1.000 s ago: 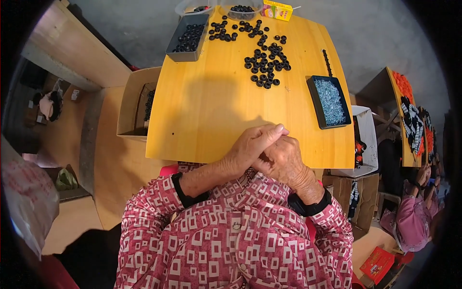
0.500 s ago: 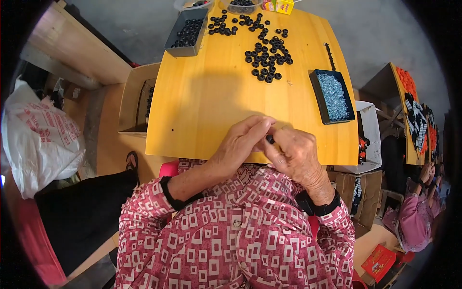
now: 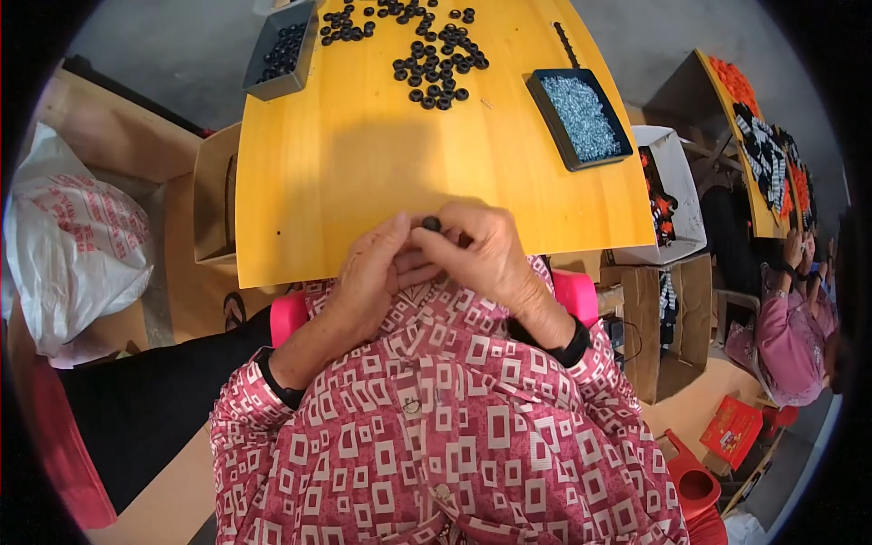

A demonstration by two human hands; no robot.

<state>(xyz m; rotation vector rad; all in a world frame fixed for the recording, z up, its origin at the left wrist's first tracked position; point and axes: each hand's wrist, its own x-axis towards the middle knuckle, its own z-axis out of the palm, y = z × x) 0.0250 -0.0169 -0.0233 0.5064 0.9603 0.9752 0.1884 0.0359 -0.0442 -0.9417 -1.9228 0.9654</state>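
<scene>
Both hands are close together just above the near edge of the yellow table. My right hand (image 3: 481, 250) pinches a small black ring (image 3: 431, 222) between thumb and forefinger. It looks like the loose black rings (image 3: 434, 73) scattered at the table's far side. Beside it my left hand (image 3: 368, 263) has its fingers curled, with the thumb up near the black ring. What lies inside the left fingers, if anything, is hidden.
A grey bin (image 3: 282, 84) of black rings stands at the far left of the table (image 3: 327, 209). On the right lies a black tray (image 3: 565, 154) of small clear bluish pieces, with a dark strip (image 3: 565, 44) behind it. Another person (image 3: 790, 345) sits at the right.
The view has shifted, so the table sits higher and further left. My hands have drawn slightly apart, and the black ring shows more plainly at my right fingertips.
</scene>
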